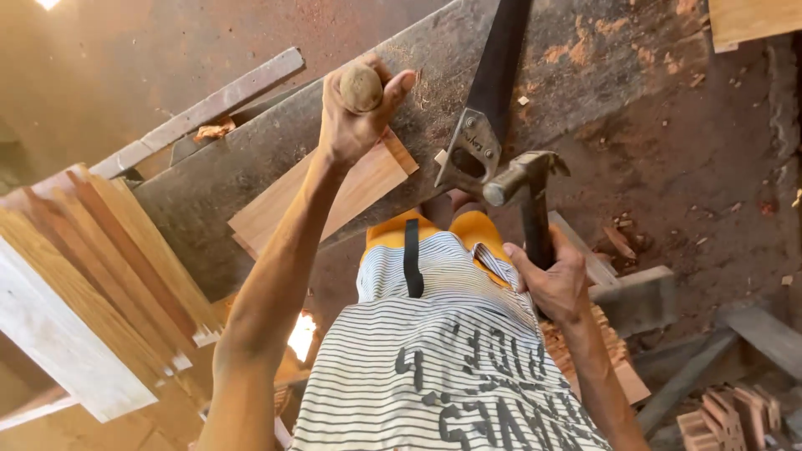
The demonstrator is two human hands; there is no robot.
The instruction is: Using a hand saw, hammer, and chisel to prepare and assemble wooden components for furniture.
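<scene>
Nearest the lens is our striped shirt point(434, 376), filling the lower centre, w/ both forearms running up and away from it.

Biggest thing beyond that: the dark, worn desk point(601, 75), a heavy plank slanting from lower left to upper right across the view. To the left, a stack of pale wood boards point(92, 276) fans out, long edges running diagonally. On the desk lies one reddish-brown wood plate point(334, 196), flat, long axis following the plank's slant, its upper right corner just under our left hand.

Our left hand point(359, 113) is closed round a chisel handle point(361, 87); we see the rounded butt end only, facing the camera, so the tool points away from us, down toward the plate near its corner. The blade itself is hidden behind the hand; can't tell if it touches the wood.

Our right hand point(555, 280) is wrapped round the shaft of a hammer point(526, 175), head up, striking face turned left. The hammer head sits right of and lower in view than the chisel butt, apart from it, approx. level w/ a metal saw handle point(476, 146) hanging in between.

So the key relation: the chisel butt lies up-left of the hammer face; the right hand carries the striker, the left steadies the target.
</scene>
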